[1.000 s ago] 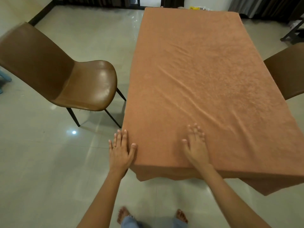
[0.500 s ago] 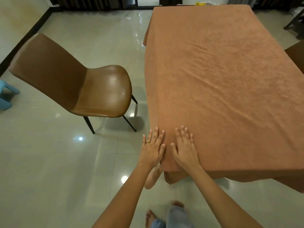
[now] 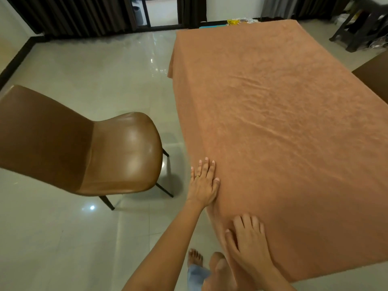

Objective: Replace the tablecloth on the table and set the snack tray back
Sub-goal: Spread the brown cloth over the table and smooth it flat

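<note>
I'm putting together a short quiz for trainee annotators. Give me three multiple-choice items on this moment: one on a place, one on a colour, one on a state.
1. Where does the glossy brown leather chair stand relative to the textured fabric tablecloth?
A. To its left, with pale tiled floor between them.
B. Tucked under its near end.
C. Upside down on top of it.

2. What colour is the tablecloth?
A. White.
B. Orange-brown.
C. Blue.

3. How are the left hand and the right hand placed?
A. Both lifting a bunched corner.
B. Both hanging clear of the cloth.
C. Both laid on the cloth by its near left corner.

Answers: 1 A, since bare floor shows between chair and cloth. 2 B, since the whole spread cloth has that colour. 3 C, since the fingers lie on the fabric and grip nothing.
</note>
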Tool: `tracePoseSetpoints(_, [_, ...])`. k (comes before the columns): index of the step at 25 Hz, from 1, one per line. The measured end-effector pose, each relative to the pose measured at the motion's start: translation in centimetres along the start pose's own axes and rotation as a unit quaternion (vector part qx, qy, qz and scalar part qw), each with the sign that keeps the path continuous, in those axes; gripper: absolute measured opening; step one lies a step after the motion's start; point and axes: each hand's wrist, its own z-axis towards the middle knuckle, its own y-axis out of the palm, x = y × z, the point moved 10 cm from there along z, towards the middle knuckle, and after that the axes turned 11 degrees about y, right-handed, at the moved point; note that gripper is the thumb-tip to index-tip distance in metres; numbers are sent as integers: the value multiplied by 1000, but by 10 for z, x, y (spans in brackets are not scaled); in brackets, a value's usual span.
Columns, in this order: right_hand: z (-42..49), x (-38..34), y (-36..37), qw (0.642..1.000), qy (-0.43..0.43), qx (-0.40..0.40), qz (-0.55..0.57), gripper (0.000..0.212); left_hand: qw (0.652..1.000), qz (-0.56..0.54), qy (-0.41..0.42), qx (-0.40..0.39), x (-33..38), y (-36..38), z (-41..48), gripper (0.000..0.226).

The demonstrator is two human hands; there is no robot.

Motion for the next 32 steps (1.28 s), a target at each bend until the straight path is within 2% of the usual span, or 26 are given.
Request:
tracePoseSetpoints(2, [47, -21, 8, 999, 30, 16, 27, 32, 1000, 3, 15, -4, -19, -11, 29, 59])
tracePoseSetpoints(5, [100, -48, 36, 999, 30, -2, 13, 59, 999, 0, 27, -22, -43, -18, 67, 60])
tracePoseSetpoints(8, [122, -59, 47, 999, 19, -18, -19, 68, 999, 3, 40, -6, -68, -40, 117, 72])
tracePoseSetpoints(12, [107, -64, 57, 999, 13, -32, 1, 59, 999, 17, 33, -21, -95, -44, 149, 75])
tracePoseSetpoints(14, [116, -62, 48, 999, 34, 19, 24, 55, 999, 32, 32, -21, -97, -51, 173, 79])
tracePoseSetpoints(17, [188, -69, 32, 993, 71, 67, 63, 52, 999, 33, 41, -5, -99, -67, 219, 81])
tracePoseSetpoints(20, [290, -83, 40, 994, 93, 33, 55, 49, 998, 34, 48, 6, -109, -77, 250, 79])
tracePoseSetpoints(22, [326, -85, 50, 993, 112, 15, 32, 55, 998, 41, 42, 10, -118, -77, 264, 77])
tracePoseSetpoints(27, [304, -80, 71, 994, 104, 4, 17, 55, 996, 54, 67, -20, -141, -75, 311, 77])
tracePoseSetpoints(29, [303, -77, 68, 991, 131, 7, 20, 54, 995, 58, 77, -21, -148, -82, 340, 74])
tracePoseSetpoints(32, [334, -79, 61, 977, 202, 55, 39, 49, 992, 65, 102, -27, -154, -96, 383, 71])
